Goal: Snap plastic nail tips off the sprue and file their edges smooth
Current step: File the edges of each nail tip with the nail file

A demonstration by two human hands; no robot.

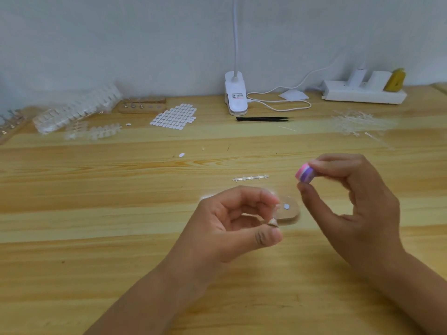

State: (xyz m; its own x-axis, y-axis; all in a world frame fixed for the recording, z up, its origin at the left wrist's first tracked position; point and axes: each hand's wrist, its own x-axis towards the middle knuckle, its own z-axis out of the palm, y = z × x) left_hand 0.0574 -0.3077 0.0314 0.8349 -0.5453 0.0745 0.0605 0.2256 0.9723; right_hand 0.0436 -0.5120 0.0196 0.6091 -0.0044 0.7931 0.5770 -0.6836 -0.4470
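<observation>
My left hand pinches a small clear nail tip between thumb and forefinger, just above the wooden table. My right hand holds a small pink and purple file block between thumb and fingertips, up and to the right of the nail tip, not touching it. A bare white sprue strip lies on the table behind my hands. A tan oval pad with a white sticker dot sits between my hands.
Stacks of clear nail-tip sprues lie at the back left, with a white sticker sheet and a wooden holder nearby. A clip lamp, black tweezers, emptied sprues and a power strip line the back.
</observation>
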